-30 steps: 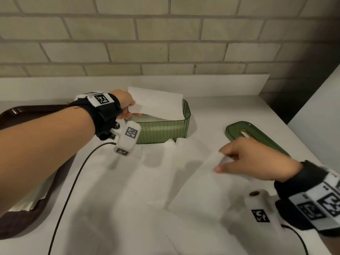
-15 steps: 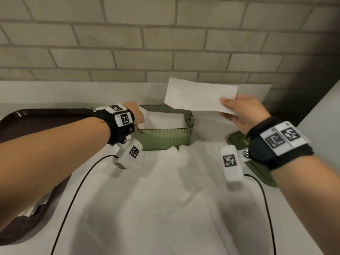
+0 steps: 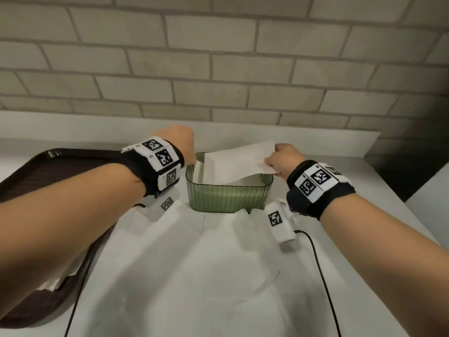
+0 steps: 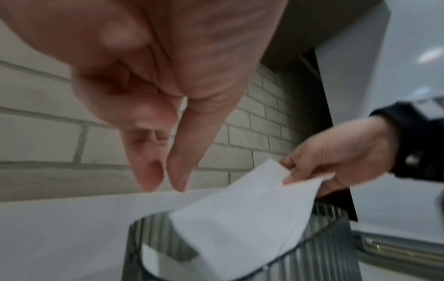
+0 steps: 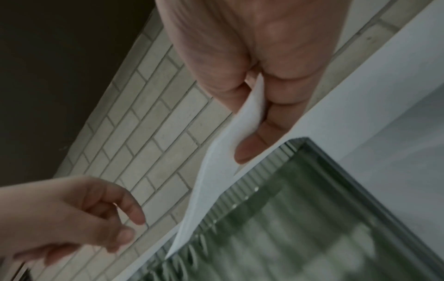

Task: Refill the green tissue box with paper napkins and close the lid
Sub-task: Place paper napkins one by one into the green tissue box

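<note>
Over the green tissue box (image 3: 229, 198), right fingers (image 5: 250, 150) pinch a napkin (image 3: 239, 164) — left fingers (image 4: 165, 167) relaxed, holding nothing.

Head high; wrists close, box (image 3: 229, 197) shared

This looks like a snack counter in a café or canteen, though that is hard to know for sure. A wall (image 3: 218, 69) of pale bricks stands behind a white counter (image 3: 364, 171). A brown serving tray (image 3: 60, 161) sits at the left, with paper napkins (image 3: 194, 276) spread out.
</note>
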### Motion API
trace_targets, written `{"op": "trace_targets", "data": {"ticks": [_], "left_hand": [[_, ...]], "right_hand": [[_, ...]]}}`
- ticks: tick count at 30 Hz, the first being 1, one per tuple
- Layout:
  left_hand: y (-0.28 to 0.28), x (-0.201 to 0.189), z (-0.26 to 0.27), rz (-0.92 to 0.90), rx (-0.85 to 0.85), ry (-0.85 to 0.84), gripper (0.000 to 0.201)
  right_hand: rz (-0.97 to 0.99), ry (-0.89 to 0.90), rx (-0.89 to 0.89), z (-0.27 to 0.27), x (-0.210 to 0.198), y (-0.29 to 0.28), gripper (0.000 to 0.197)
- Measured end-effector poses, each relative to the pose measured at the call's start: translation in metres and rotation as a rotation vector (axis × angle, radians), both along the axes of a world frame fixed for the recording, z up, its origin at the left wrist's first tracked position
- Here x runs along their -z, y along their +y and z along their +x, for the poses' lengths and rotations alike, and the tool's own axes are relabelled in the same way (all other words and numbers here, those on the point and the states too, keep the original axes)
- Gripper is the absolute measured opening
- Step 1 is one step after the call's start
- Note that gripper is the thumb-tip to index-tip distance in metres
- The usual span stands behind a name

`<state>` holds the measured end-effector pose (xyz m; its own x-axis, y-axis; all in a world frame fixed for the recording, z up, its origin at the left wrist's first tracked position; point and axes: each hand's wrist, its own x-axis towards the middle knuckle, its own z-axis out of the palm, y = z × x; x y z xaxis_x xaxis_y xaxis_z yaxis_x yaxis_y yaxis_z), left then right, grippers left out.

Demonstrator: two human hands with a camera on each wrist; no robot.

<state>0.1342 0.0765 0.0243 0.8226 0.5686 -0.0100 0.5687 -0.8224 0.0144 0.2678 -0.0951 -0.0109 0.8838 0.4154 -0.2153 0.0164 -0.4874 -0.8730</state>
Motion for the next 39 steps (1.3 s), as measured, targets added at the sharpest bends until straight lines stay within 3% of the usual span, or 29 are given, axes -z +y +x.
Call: {"op": "trace_targets", "data": {"ticks": [6, 10, 14, 17, 21, 28, 30, 33, 36, 39], "left_hand": [[0.008, 0.0, -0.019, -0.137, -0.018, -0.087, 0.022], [0.003, 0.005, -0.016, -0.182, 0.069, -0.149, 0.023], [-0.009, 0.012, -0.001, -0.155, 0.168, 0.001, 0.024], [-0.02, 0.016, 0.013, -0.128, 0.171, 0.179, 0.027], [-0.034, 0.027, 0.033, -0.11, 0.108, 0.272, 0.042], [-0.033, 0.051, 0.045, -0.04, 0.184, 0.483, 0.033], [-0.031, 0.052, 0.043, -0.019, 0.183, 0.485, 0.025], [-0.04, 0.043, 0.038, -0.004, 0.127, 0.419, 0.041], [-0.05, 0.03, 0.03, 0.014, 0.131, 0.355, 0.04], [-0.051, 0.02, 0.016, 0.018, 0.196, 0.163, 0.027]], "right_hand": [[-0.213, -0.149, -0.102, -0.004, 0.007, 0.021, 0.041], [-0.379, -0.21, -0.185, -0.012, 0.009, 0.028, 0.052], [-0.589, -0.461, -0.267, -0.025, 0.006, 0.028, 0.055], [-0.615, -0.705, -0.334, -0.031, 0.004, 0.031, 0.052], [-0.629, -0.621, -0.602, -0.039, -0.001, 0.039, 0.047], [-0.835, -0.372, -0.833, -0.035, -0.001, 0.041, 0.045], [-0.963, -0.395, -0.868, -0.03, -0.004, 0.039, 0.047], [-1.146, -0.588, -0.853, -0.025, 0.002, 0.038, 0.039], [-1.01, -0.696, -0.649, -0.034, 0.001, 0.032, 0.016], [-0.739, -0.829, -0.516, -0.04, -0.004, 0.012, 0.021]]}}
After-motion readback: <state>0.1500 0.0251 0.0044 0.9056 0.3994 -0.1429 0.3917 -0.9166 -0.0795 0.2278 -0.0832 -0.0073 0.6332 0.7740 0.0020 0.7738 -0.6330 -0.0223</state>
